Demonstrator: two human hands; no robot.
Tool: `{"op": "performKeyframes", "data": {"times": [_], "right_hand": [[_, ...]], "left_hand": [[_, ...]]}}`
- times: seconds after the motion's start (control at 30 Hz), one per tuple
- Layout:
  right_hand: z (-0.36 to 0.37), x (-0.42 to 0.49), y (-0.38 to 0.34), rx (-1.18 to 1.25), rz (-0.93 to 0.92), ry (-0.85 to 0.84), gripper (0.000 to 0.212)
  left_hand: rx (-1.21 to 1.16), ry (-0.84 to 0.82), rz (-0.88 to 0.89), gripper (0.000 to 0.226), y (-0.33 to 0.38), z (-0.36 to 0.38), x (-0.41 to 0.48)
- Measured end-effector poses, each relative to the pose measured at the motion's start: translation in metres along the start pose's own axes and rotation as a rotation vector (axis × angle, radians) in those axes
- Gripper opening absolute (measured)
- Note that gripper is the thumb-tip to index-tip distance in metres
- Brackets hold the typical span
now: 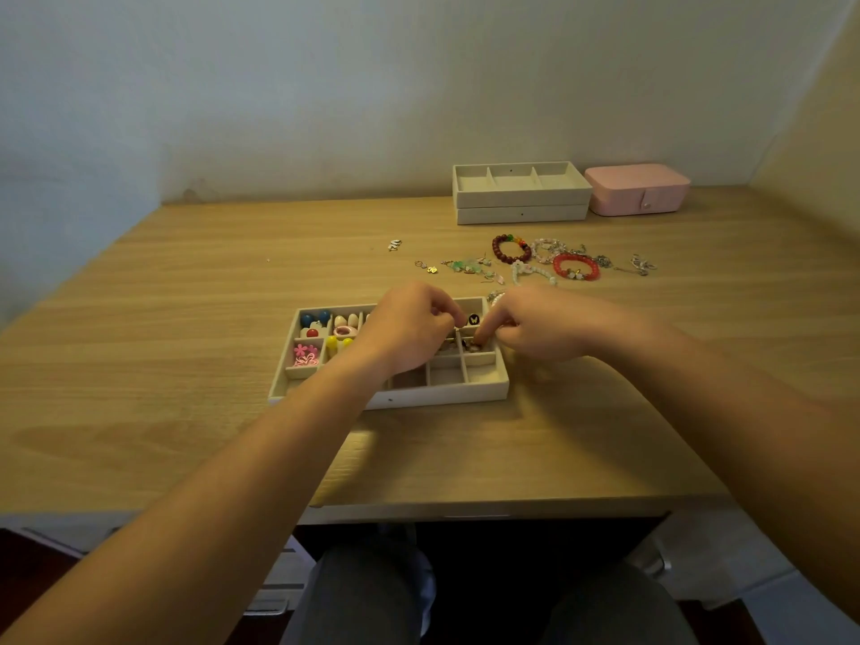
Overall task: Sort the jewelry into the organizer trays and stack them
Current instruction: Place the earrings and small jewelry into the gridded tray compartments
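Beads and charms fill the left compartments of the divided organizer tray (484, 393), which sits on the wooden desk (139, 365) near the front edge: blue and red balls (312, 318) at the far left corner, a pink flower charm (305, 353) nearer, yellow beads (337, 343) just right of it. Over the tray's middle hovers the left hand (407, 330), fingers curled in a closed grip; what it pinches, if anything, is too small to tell. Just right of it, the right hand (535, 330) reaches into a right-hand compartment, fingertips pressed together on small metallic pieces (472, 347); I cannot tell whether it grips one. A black butterfly charm (473, 319) lies in the far right compartment, between the two hands. Farther back on the desk, loose jewelry is scattered: a dark red bead bracelet (511, 249), a bright red bracelet (577, 266), pale beaded strands and thin chains. Against the far wall stand two stacked empty trays (521, 197), with a pink closed jewelry box (637, 188) just to their right.
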State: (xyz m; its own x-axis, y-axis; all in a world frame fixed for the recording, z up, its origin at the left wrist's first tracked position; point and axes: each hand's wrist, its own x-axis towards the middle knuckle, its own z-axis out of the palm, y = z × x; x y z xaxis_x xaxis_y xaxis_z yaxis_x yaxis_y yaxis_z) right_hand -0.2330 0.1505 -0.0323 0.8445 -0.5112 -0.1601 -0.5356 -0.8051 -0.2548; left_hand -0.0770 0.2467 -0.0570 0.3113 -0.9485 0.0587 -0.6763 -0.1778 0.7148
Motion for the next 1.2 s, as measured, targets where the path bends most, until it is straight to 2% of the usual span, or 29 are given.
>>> {"op": "performKeyframes", "data": {"times": [0.23, 0.37, 0.5, 0.57, 0.73, 1.03, 1.2], "right_hand": [[0.002, -0.002, 0.001, 0.099, 0.017, 0.176, 0.031], [0.005, 0.001, 0.009, 0.234, 0.050, 0.257, 0.030], [0.010, 0.005, 0.017, 0.391, 0.102, 0.325, 0.032], [0.011, 0.004, 0.020, 0.457, 0.122, 0.353, 0.032], [0.014, 0.001, 0.023, 0.573, 0.131, 0.382, 0.032], [0.023, 0.005, 0.023, 0.606, 0.129, 0.367, 0.027], [0.023, 0.003, 0.019, 0.613, 0.123, 0.375, 0.029]], "left_hand": [[0.097, 0.026, 0.076, 0.019, 0.002, 0.000, 0.003], [0.269, -0.007, 0.101, 0.012, 0.006, 0.000, 0.008], [0.538, 0.062, 0.228, 0.011, 0.016, -0.002, 0.009], [0.608, 0.054, 0.222, 0.012, 0.021, -0.001, 0.008], [0.714, 0.024, 0.184, 0.015, 0.030, 0.003, 0.008], [0.897, -0.029, 0.164, 0.018, 0.040, 0.011, 0.013], [1.029, -0.080, 0.281, 0.016, 0.045, 0.015, 0.018]]}}
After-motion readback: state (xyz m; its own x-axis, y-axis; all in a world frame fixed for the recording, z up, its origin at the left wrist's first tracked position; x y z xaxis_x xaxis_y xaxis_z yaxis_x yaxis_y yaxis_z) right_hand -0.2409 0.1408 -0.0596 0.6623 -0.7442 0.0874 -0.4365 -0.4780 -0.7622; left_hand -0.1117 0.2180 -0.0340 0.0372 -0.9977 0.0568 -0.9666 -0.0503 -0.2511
